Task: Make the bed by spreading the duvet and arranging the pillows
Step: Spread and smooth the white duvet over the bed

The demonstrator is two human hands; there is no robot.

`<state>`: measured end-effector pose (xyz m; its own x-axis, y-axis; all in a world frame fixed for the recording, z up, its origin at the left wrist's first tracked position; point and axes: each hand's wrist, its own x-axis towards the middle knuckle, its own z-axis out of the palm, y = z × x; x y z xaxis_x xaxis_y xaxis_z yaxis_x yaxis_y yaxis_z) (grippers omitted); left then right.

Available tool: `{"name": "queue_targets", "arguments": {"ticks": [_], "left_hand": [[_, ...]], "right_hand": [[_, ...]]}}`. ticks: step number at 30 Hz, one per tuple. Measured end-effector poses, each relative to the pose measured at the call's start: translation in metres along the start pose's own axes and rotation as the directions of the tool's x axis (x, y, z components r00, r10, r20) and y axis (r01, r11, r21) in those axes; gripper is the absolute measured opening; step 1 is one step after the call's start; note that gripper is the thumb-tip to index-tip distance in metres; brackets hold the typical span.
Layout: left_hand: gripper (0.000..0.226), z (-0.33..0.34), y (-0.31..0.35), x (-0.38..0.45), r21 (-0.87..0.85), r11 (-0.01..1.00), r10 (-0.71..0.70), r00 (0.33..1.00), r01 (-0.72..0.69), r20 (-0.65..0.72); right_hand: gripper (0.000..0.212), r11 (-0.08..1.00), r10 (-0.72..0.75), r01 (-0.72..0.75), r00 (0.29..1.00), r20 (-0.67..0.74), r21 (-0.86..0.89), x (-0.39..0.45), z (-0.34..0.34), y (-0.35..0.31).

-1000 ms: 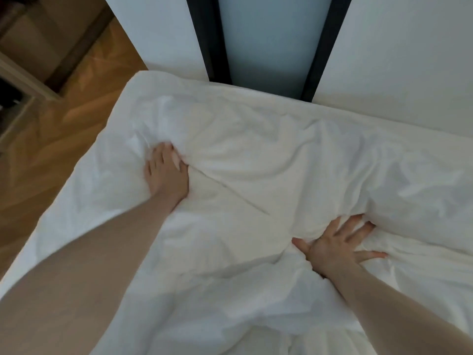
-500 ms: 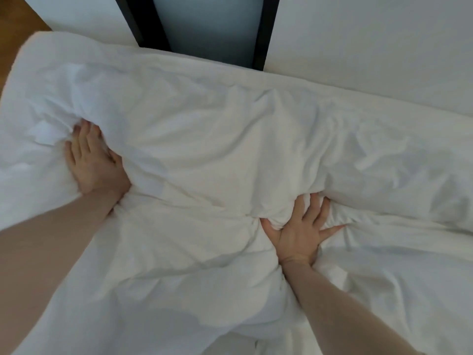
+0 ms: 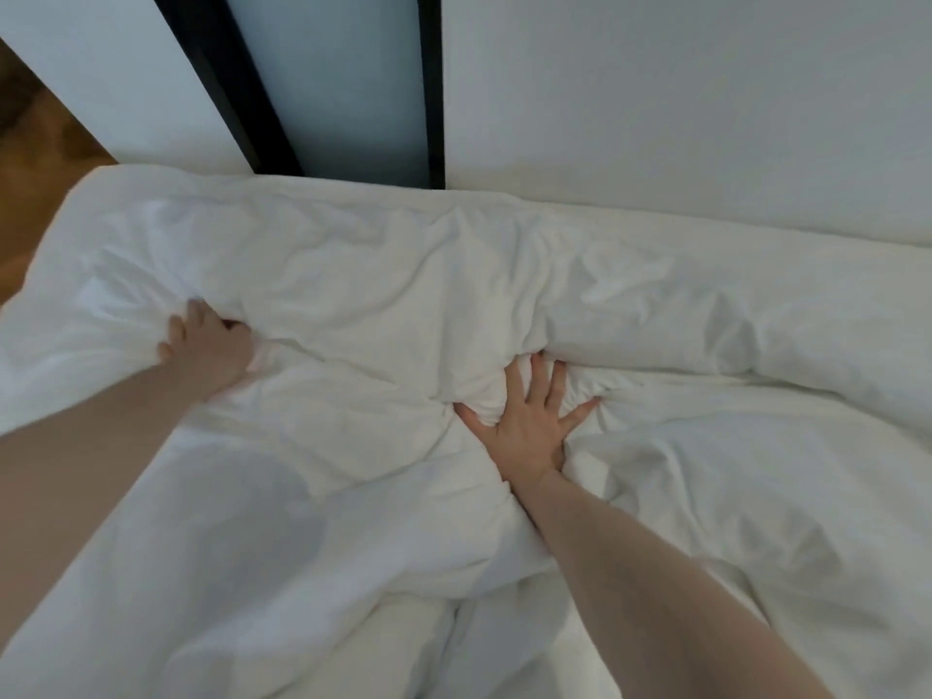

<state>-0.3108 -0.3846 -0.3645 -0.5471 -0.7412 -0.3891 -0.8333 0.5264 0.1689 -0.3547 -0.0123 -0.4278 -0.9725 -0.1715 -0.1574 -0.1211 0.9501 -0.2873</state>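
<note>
A white, wrinkled duvet [image 3: 383,274] covers the bed from the near edge up to the wall. A thick fold of it runs across the far side. My left hand [image 3: 207,348] is at the left part of that fold, its fingers curled into the fabric and partly buried in it. My right hand [image 3: 529,421] lies flat with spread fingers, pressing into the duvet at the foot of the fold near the middle. No pillow shows in this view.
A white wall [image 3: 681,103] stands right behind the bed, with a dark-framed pale panel [image 3: 343,83] at its left. Wooden floor [image 3: 30,158] shows beyond the bed's far left corner.
The view has shifted back to the left and lifted, showing more wall and floor. My left hand's fingers have curled deeper into the fold. My right hand stays spread on the duvet.
</note>
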Motion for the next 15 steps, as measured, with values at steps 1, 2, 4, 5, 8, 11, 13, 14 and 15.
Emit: {"name": "queue_targets", "arguments": {"ticks": [1, 2, 4, 5, 8, 11, 13, 14, 15], "left_hand": [[0.083, -0.004, 0.011, -0.019, 0.01, 0.998, 0.061, 0.994, -0.062, 0.088], [0.099, -0.007, 0.022, -0.043, -0.022, 0.994, 0.112, 0.979, -0.11, 0.171], [0.103, -0.008, 0.049, -0.104, -0.105, 0.975, 0.216, 0.939, -0.194, 0.269], [0.091, -0.01, 0.066, -0.138, -0.093, 0.96, 0.282, 0.907, -0.266, 0.312], [0.071, -0.008, 0.117, -0.216, -0.11, 0.895, 0.443, 0.841, -0.431, 0.31], [0.062, -0.013, 0.173, -0.287, -0.145, 0.83, 0.554, 0.769, -0.538, 0.318], [0.058, -0.018, 0.213, -0.332, -0.178, 0.78, 0.621, 0.71, -0.6, 0.333], [0.056, -0.021, 0.235, -0.356, -0.178, 0.752, 0.653, 0.679, -0.635, 0.336], [0.055, -0.022, 0.256, -0.379, -0.185, 0.723, 0.683, 0.649, -0.666, 0.334]], "right_hand": [[0.1, 1.0, -0.017, 0.018, 0.996, 0.092, -0.003, -0.002, -0.01, 0.002], [0.098, 0.999, -0.041, 0.042, 0.98, 0.196, 0.003, -0.007, -0.023, 0.004], [0.093, 0.997, -0.075, 0.058, 0.929, 0.363, 0.057, -0.022, -0.054, 0.012], [0.09, 0.995, -0.073, 0.036, 0.9, 0.43, 0.093, -0.033, -0.075, 0.017], [0.082, 0.923, -0.071, -0.191, 0.77, 0.634, 0.335, -0.081, -0.144, 0.038], [0.057, 0.753, -0.136, -0.372, 0.718, 0.682, 0.542, -0.138, -0.225, 0.086], [0.044, 0.744, -0.113, -0.307, 0.817, 0.566, 0.593, -0.169, -0.285, 0.139], [0.042, 0.744, -0.076, -0.273, 0.872, 0.484, 0.609, -0.182, -0.317, 0.171], [0.042, 0.748, -0.017, -0.256, 0.915, 0.404, 0.612, -0.193, -0.346, 0.206]]}}
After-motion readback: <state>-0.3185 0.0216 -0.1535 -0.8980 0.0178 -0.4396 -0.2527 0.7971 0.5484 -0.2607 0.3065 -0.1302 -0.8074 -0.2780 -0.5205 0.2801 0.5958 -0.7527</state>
